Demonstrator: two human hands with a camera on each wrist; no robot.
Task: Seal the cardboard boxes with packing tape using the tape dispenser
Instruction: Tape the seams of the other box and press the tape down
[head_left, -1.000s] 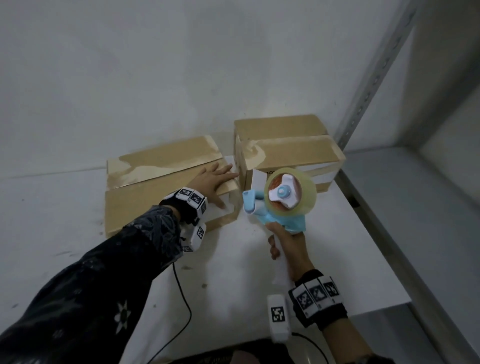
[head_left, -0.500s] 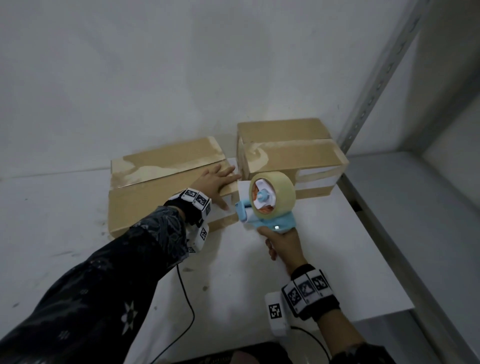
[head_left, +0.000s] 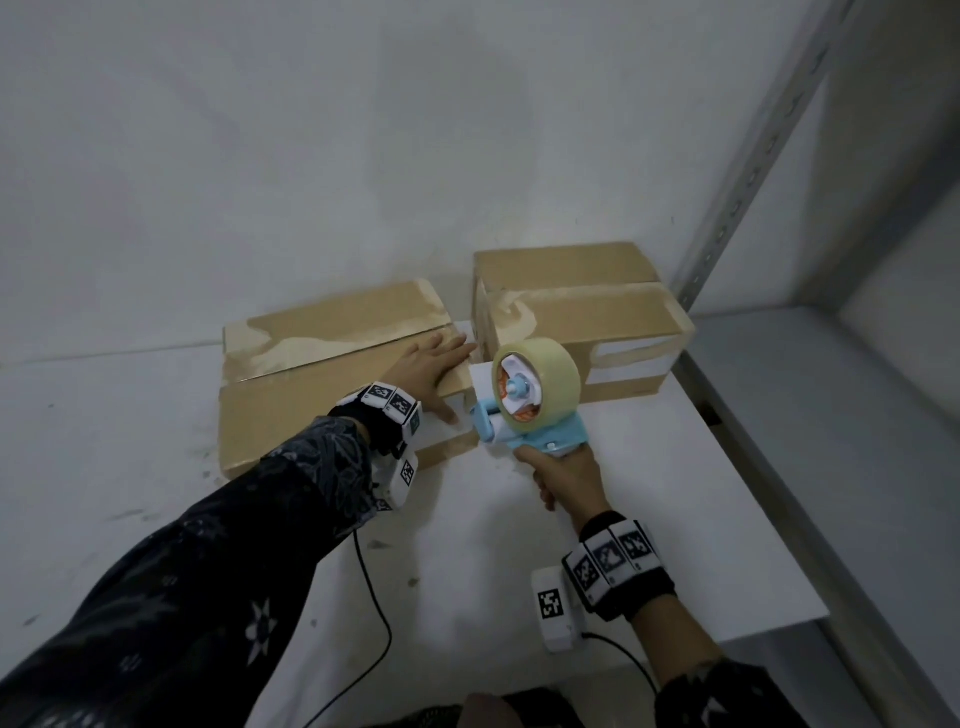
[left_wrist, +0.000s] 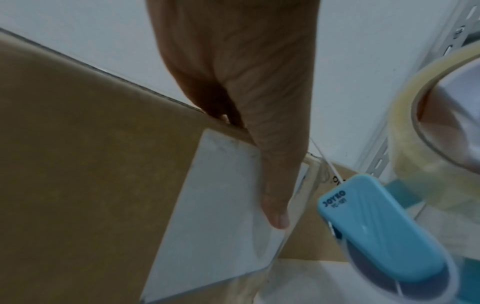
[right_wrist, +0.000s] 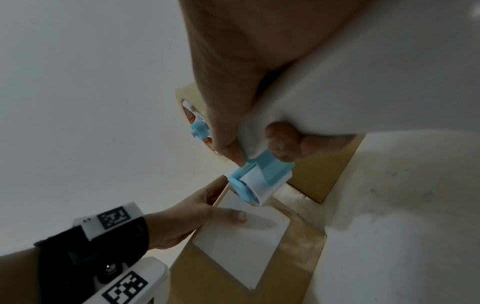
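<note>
Both boxes already carry tape on top. At frame centre the left hand (head_left: 428, 371) lies flat on the left box (head_left: 311, 384) — the right hand (head_left: 563, 470) grips the tape dispenser (head_left: 530, 410) at its end; that end looks still to seal.

White surface (head_left: 675, 499) against a plain wall (head_left: 260, 156)

A perforated grey metal upright (head_left: 748, 171) rises at the right; beside it lies a grey shelf (head_left: 831, 415). A black cable (head_left: 376, 618) trails across the scuffed surface.
</note>
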